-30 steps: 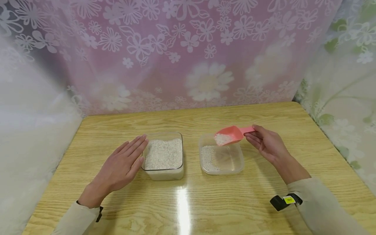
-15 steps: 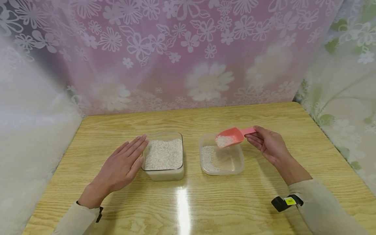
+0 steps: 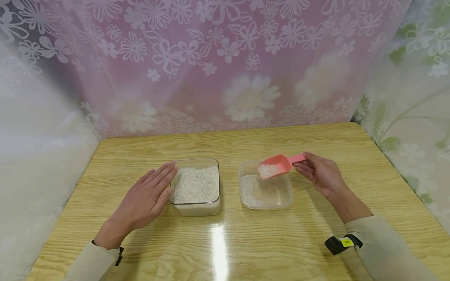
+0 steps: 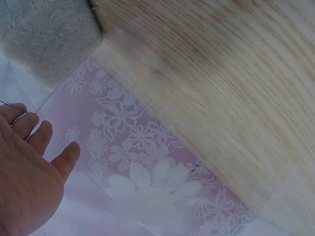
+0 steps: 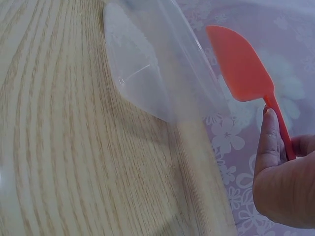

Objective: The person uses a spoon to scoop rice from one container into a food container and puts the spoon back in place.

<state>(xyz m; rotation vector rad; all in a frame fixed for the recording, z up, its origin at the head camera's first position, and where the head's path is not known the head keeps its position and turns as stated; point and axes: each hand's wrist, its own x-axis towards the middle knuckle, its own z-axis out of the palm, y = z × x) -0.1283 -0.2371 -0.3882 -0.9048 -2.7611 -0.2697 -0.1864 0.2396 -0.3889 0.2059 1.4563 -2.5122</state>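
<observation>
My right hand (image 3: 324,175) grips the handle of a pink scoop (image 3: 285,164) that carries some white rice (image 3: 268,170). The scoop is above the back part of a clear plastic container (image 3: 277,195), where a thin layer of rice lies along the left side. In the right wrist view the scoop (image 5: 241,66) shows its outer side, with the fingers and thumb about its handle. My left hand (image 3: 145,197) has straight fingers resting against the left side of a dark-rimmed clear square container (image 3: 197,208), which is well filled with rice (image 3: 197,183).
Both containers stand on a wood-grain table (image 3: 232,249), a gap between them. A pink floral curtain (image 3: 218,78) hangs behind the table's back edge. Pale sheets (image 3: 418,97) flank both sides.
The scoop and right hand have dipped slightly toward me, with rice still in the scoop. My left hand and both containers stay where they were.
</observation>
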